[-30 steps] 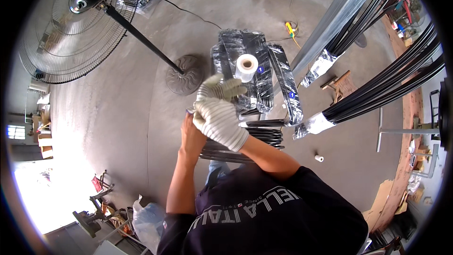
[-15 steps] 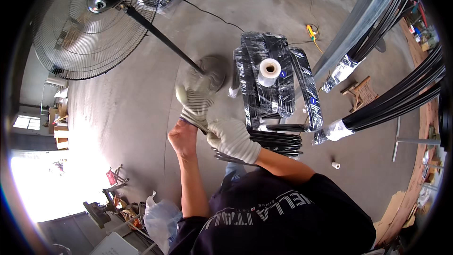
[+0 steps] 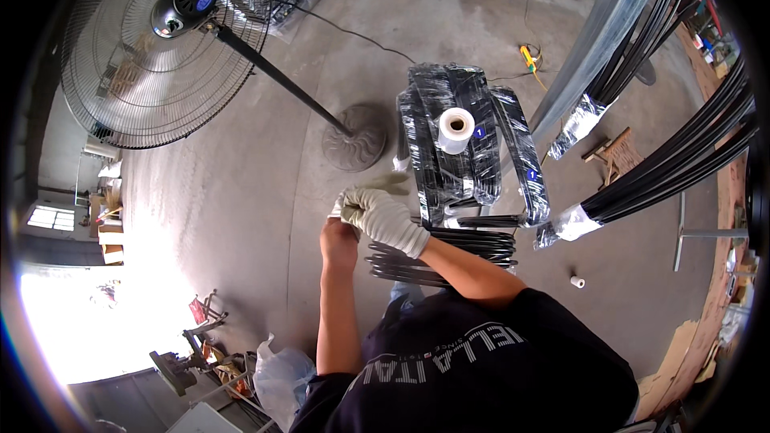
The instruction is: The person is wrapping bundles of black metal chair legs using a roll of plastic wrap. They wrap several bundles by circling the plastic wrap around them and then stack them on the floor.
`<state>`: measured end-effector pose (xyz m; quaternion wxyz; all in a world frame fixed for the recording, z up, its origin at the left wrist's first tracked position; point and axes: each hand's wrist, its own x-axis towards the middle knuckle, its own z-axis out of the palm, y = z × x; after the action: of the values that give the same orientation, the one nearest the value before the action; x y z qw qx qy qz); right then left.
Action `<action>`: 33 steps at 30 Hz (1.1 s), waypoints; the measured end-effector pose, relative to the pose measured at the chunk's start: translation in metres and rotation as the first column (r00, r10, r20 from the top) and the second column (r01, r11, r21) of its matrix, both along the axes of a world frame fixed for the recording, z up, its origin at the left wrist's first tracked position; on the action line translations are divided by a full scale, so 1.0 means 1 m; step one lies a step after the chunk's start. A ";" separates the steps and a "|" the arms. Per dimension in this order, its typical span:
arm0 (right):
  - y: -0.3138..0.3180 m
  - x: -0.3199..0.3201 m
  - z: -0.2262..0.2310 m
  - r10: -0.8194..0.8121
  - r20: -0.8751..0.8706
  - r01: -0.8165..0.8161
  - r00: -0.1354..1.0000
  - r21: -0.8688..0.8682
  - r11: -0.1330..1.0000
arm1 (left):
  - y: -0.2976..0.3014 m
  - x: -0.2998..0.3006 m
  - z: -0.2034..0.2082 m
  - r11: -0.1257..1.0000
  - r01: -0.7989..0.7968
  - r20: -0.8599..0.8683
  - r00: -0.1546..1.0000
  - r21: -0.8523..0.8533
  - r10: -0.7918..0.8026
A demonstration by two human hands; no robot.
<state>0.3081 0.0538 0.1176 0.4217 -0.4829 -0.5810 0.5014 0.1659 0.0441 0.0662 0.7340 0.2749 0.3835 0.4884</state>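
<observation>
My right hand (image 3: 387,221) wears a ribbed whitish work glove, its fingers pinched round the cuff of a second glove (image 3: 380,181). My left hand (image 3: 340,244) is bare at the wrist and back, and its fingers go up into that second glove, so they are hidden. The glove's finger end is smeared by motion and points right. Beyond and below my hands lies a coil of black strips (image 3: 441,256). Just past it stands a stack of black bundles wrapped in clear film (image 3: 417,144), with a roll of clear film (image 3: 455,135) upright on top.
A large pedestal fan (image 3: 184,8) stands at the left, its round base (image 3: 353,140) near the stack. Long black strips (image 3: 666,164) hang from the right beside a metal post (image 3: 593,48). A wooden stool (image 3: 616,156), a yellow cable connector (image 3: 528,56) and a small roll (image 3: 577,281) are on the floor.
Both hands have moved slightly together and the second glove has turned from pointing up and left to pointing right. The left fingers have gone into its cuff.
</observation>
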 end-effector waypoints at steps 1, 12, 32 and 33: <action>-0.004 -0.008 -0.003 -0.015 0.022 0.017 1.000 -0.061 0.998 | 0.005 0.009 0.011 0.999 0.028 -0.137 0.990 0.045 -0.022; -0.002 -0.036 -0.027 0.076 -0.032 -0.075 0.997 0.012 0.997 | 0.074 -0.032 -0.029 0.958 0.267 -0.611 0.777 0.108 -0.148; 0.018 -0.003 -0.058 -0.232 0.368 0.095 0.900 0.354 0.930 | 0.067 0.055 0.027 0.821 -0.220 0.095 0.975 0.526 0.201; 0.014 -0.009 -0.060 -0.256 0.351 0.126 0.901 0.353 0.927 | 0.070 0.048 0.022 0.825 -0.278 0.229 0.955 0.492 0.186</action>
<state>0.2993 0.0675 0.0573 0.4179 -0.5533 -0.6761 0.2491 0.2139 0.1138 0.0882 0.5977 0.3705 0.2036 0.6811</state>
